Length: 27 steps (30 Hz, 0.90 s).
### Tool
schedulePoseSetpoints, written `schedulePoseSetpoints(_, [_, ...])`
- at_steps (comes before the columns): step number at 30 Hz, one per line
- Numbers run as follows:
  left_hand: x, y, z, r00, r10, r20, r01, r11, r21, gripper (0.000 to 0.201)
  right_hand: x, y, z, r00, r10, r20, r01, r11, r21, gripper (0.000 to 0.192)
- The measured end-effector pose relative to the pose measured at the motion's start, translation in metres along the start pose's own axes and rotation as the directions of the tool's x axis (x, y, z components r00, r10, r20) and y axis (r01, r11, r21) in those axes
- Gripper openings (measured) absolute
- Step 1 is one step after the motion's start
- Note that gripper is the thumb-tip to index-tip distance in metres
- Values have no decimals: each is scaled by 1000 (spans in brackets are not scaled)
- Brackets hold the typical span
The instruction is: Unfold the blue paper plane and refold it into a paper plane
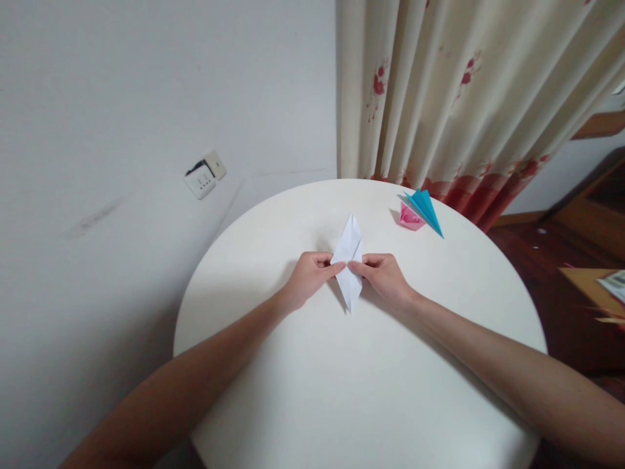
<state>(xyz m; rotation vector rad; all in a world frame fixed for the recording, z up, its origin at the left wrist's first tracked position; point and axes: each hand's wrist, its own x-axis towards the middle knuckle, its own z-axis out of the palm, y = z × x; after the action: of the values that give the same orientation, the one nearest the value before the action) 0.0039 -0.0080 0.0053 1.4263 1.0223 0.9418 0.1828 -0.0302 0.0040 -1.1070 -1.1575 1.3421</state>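
While the left hand (pixel 309 277) and right hand (pixel 385 276) both pinch folded white paper (pixel 348 242) mid-frame, a blue paper plane (pixel 428 210) kinda blocks some pink origami (pixel 409 219) right of centre.

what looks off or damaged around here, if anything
The pale wall is marred by a grey scuff left of the electrical socket. A dark patch along the socket's upper edge may be a gap, though that's unclear.

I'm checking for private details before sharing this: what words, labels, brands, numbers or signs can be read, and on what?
No readable text anywhere.
White folded paper: no lettering visible.
Wall socket and beige plate: any markings too small to read.
Pale item at the right edge: too blurred to read.
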Motion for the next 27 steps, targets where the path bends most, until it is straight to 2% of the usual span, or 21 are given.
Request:
schedulePoseSetpoints(5, [-2,3,6,995,58,-76,-60,998,-23,27,0,0,0,999,27,-25,-25,998,60,32])
schedulePoseSetpoints(9, [-2,5,7,989,66,-132,-62,997,38,27,0,4,1,999,24,-23,-22,997,76,29])
schedulePoseSetpoints(14, [-2,5,7,970,190,-154,-157,966,204,26,-1,9,6,1000,-11,18,10,998,59,29])
schedulePoseSetpoints(17, [-4,4,9,967,233,-107,-203,951,234,29,-1,10,6,1000,2,16,-4,998,69,30])
schedulePoseSetpoints(19, [-4,4,10,972,223,-67,-207,959,192,33,-1,9,5,1000,23,1,-23,997,79,32])
schedulePoseSetpoints(21, [-5,4,11,975,208,-72,-198,972,126,31,-1,7,4,999,38,-12,-37,994,101,32])
schedulePoseSetpoints(24, [-4,4,10,988,126,-88,-126,992,8,29,-1,4,3,999,45,-4,-44,989,140,33])
schedulePoseSetpoints(27, [-4,2,8,999,27,34,-26,999,-40,31,-1,3,3,997,54,60,-62,989,135,34])
